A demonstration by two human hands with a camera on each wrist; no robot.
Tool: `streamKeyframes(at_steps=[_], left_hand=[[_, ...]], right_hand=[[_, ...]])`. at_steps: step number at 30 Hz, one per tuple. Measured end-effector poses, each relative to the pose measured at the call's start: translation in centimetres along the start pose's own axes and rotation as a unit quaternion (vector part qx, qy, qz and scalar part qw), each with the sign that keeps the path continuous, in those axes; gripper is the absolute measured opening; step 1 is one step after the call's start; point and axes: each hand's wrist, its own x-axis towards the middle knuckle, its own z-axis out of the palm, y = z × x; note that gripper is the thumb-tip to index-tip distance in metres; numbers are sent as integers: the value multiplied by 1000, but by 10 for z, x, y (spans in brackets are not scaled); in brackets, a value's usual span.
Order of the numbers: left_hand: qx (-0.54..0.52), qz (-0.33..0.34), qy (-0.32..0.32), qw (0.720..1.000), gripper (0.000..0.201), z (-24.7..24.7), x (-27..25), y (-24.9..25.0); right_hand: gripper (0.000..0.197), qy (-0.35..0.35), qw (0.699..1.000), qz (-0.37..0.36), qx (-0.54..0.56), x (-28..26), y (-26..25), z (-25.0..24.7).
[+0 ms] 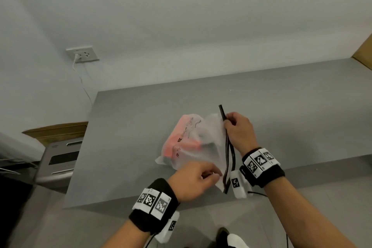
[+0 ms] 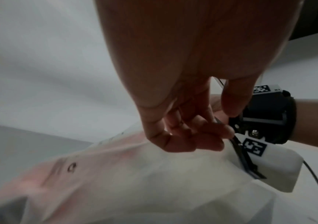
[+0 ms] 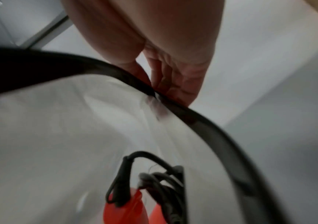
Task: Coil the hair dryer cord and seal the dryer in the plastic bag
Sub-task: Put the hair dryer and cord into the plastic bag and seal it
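Observation:
A frosted plastic bag (image 1: 193, 143) lies on the grey table (image 1: 124, 119) with the orange hair dryer (image 1: 179, 143) inside it. The right wrist view shows the dryer (image 3: 127, 210) and its bundled dark cord (image 3: 165, 181) through the bag's mouth. A black zip strip (image 1: 227, 153) edges the mouth, which gapes slightly in the middle. My right hand (image 1: 236, 129) pinches the strip near its far end. My left hand (image 1: 198, 177) pinches the bag's near end by the strip (image 2: 244, 159).
A wall socket (image 1: 82, 53) with a white plug and cable sits on the wall at the left. A grey appliance (image 1: 60, 159) stands beside the table's left edge, with cardboard (image 1: 56, 129) behind it. More cardboard (image 1: 364, 52) leans at the far right. My shoe (image 1: 233, 239) shows below.

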Motion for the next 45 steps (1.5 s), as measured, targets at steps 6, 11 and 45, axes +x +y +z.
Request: streamKeyframes(at_steps=[6, 11, 45], left_hand=[[-23, -26, 324, 945, 19, -76, 10, -1], [9, 47, 417, 908, 40, -129, 15, 11], [-84, 35, 437, 895, 14, -117, -2, 10]], right_hand=[[19, -40, 976, -214, -8, 17, -65, 1], [19, -164, 930, -319, -86, 19, -105, 1], [25, -124, 889, -358, -259, -23, -118, 39]])
